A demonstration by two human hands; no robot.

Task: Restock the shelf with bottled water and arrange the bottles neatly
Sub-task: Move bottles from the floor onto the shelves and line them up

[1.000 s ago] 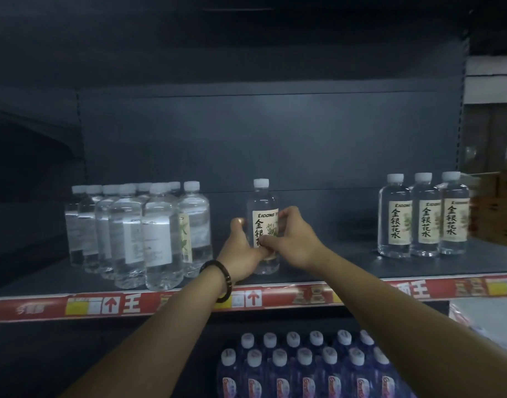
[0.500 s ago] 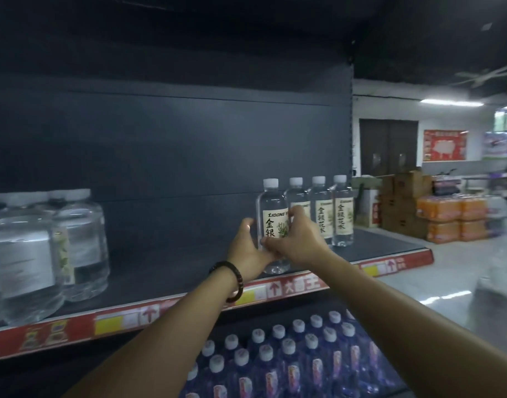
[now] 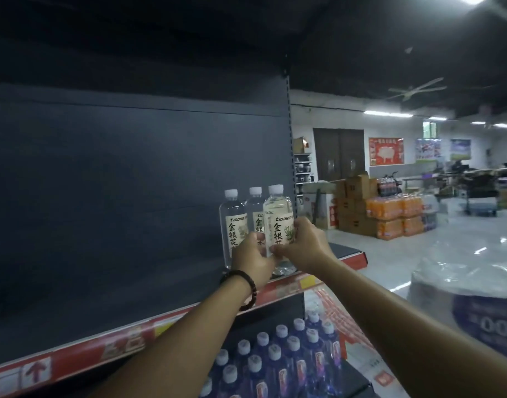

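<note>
Dark grey metal shelf (image 3: 103,297) edged with a red price strip (image 3: 123,344) stretches away left. At its right end, near the front edge, the left hand (image 3: 253,259) and right hand (image 3: 305,244) both grip one clear plastic water bottle (image 3: 277,214) with a white cap, just beside two matching bottles (image 3: 233,222).

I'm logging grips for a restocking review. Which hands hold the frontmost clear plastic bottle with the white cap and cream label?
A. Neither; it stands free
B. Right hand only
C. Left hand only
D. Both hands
D: the left hand and the right hand both curl round the label of the clear plastic bottle from opposite sides.
</note>
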